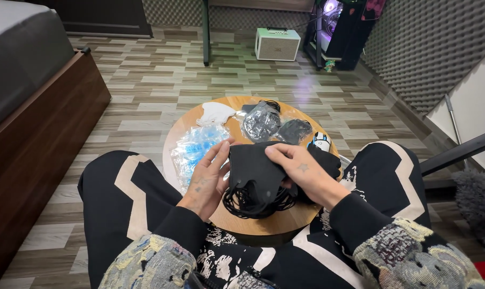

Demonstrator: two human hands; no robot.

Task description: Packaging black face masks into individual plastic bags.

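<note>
A stack of black face masks [256, 171] with dangling ear loops sits between both hands above a small round wooden table [237, 219]. My left hand [207, 179] rests flat against the stack's left edge, fingers extended. My right hand [304, 174] grips the stack from the right, fingers over the top mask. Further back on the table lie clear bags of black masks [261, 122], a second bagged black mask [295, 130], a white mask [216, 112] and a crinkled clear bag of blue masks [195, 149].
A white computer mouse [321, 142] lies at the table's right edge. A dark wooden bed frame [39, 139] stands to the left. A small speaker box [277, 44] and a lit computer case [331, 27] stand at the back. A chair arm [459, 152] is at right.
</note>
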